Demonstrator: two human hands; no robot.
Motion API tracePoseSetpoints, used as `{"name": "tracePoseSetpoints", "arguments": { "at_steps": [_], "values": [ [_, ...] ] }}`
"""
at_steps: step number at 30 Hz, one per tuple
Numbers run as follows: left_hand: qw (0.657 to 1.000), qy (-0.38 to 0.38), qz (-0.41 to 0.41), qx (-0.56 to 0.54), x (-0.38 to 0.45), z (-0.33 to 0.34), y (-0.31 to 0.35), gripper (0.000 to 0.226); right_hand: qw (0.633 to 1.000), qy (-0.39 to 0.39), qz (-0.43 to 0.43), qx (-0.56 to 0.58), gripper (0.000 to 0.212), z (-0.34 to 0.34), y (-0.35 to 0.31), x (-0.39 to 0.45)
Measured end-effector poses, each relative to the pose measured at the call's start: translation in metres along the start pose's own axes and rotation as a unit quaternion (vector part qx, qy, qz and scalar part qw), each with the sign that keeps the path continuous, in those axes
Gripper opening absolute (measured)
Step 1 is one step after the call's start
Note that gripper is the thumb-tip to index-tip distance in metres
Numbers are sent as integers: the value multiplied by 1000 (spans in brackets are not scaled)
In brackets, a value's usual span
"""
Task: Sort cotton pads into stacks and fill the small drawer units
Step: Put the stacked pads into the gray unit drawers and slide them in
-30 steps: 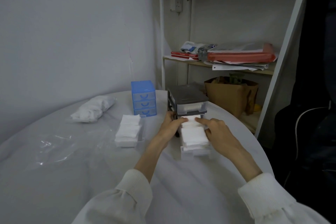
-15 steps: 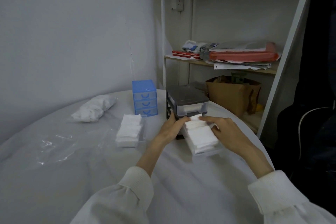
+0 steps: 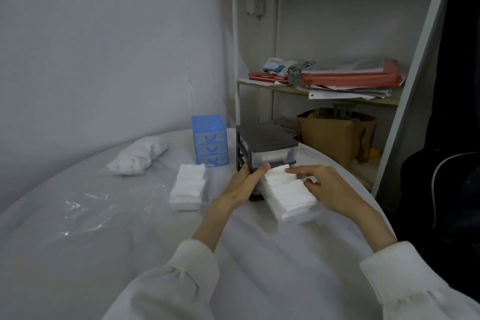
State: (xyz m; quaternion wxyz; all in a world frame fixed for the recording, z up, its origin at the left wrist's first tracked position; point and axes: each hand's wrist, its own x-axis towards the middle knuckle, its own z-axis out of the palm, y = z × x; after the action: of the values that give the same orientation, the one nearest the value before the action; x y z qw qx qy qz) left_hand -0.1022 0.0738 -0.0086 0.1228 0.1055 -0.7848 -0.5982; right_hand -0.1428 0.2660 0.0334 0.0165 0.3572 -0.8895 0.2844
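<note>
The left hand [image 3: 244, 184] grips the grey drawer unit's [image 3: 267, 149] front corner near the tabletop [image 3: 130, 241] edge; the right hand [image 3: 327, 184] rests straight fingers on cotton pads [image 3: 288, 191] in its pulled-out drawer [image 3: 298, 215].

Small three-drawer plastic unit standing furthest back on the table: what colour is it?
Blue, with translucent drawer fronts; the small three-drawer plastic unit shows in the head view.

Home room or small home office, cluttered. Round table [image 3: 78, 254] under white cloth, near. Far right: white-framed shelf unit [image 3: 262, 86] with red folder [image 3: 348, 78], loose papers, brown paper bag [image 3: 335, 135] below. Wall socket [image 3: 255, 4] far. Plain grey walls.
</note>
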Motion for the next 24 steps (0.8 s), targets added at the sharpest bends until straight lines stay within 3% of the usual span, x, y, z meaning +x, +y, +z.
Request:
{"name": "tracePoseSetpoints", "arguments": {
  "at_steps": [10,15,19,24],
  "values": [
    [1000,-7,-11,-17,-2,-2,1,57,999,37,18,-14,38,11,-7,3],
    [999,-16,-22,-16,-2,-2,3,42,997,62,33,-13,36,19,-12,1],
    [1000,-15,-12,-7,-5,-3,3,51,999,42,26,2,37,14,-8,-1],
    [1000,-7,-4,-1,-9,-1,4,43,1000,15,14,-6,35,5,-6,3]
  ]
}}
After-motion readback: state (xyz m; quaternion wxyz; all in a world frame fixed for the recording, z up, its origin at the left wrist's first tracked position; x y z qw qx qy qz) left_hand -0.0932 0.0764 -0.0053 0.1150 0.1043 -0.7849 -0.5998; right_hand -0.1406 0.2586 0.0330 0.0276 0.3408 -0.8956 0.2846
